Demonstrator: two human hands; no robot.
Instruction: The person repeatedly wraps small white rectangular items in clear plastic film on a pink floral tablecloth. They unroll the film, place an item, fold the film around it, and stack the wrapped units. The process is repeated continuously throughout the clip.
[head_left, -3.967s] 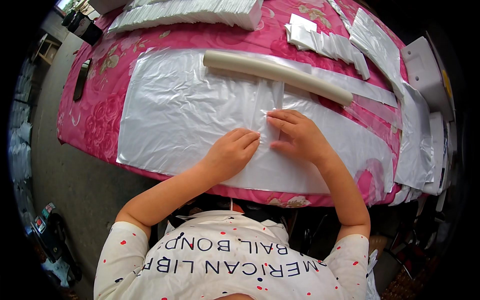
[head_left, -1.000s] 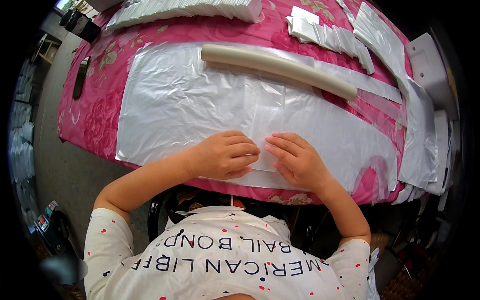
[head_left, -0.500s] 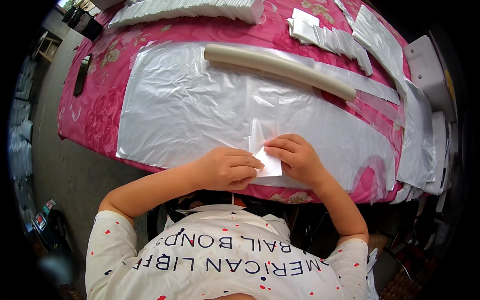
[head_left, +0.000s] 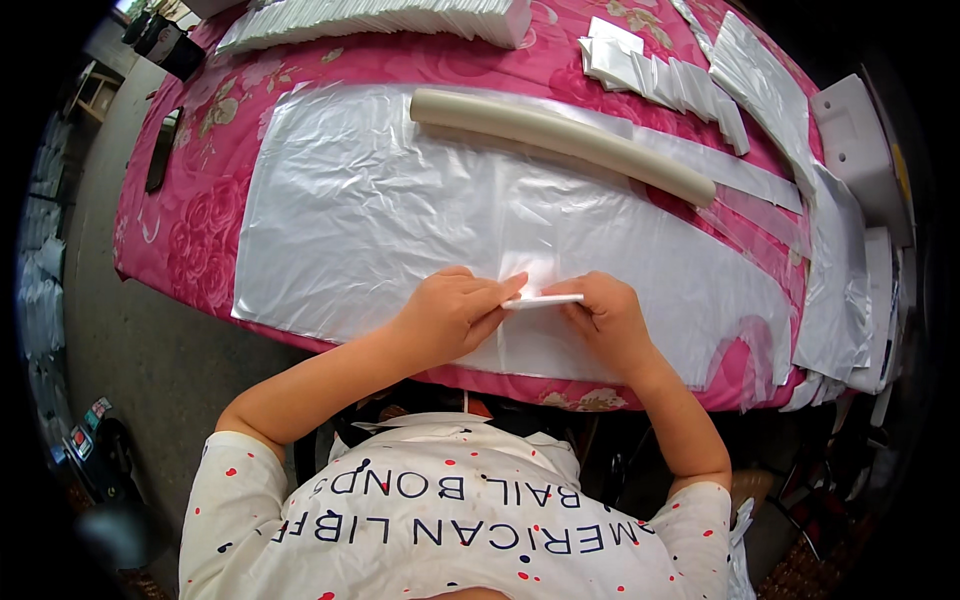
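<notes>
Between my hands, a folded white plastic sheet (head_left: 545, 300) is held edge-on, a small flat packet with its edge toward me. My left hand (head_left: 462, 312) pinches its left end between thumb and fingers. At the other end, my right hand (head_left: 604, 312) grips it with the fingers partly behind it. Beneath both hands lies a wide stack of translucent plastic sheets (head_left: 340, 210), wrinkled and spread over the table. A long beige roller tube (head_left: 560, 140) rests across the far part of that stack.
A pink flowered cloth (head_left: 205, 225) covers the table. Long rows of folded white packets (head_left: 380, 20) stand at the back left, and a smaller fanned row (head_left: 670, 85) at the back right. A phone (head_left: 163, 150) lies at left; white foam boxes (head_left: 860, 150) stand at right.
The packet was lying nearly flat with a flap standing up at its far side; now it is folded smaller and raised edge-on. My left hand has moved slightly away from me.
</notes>
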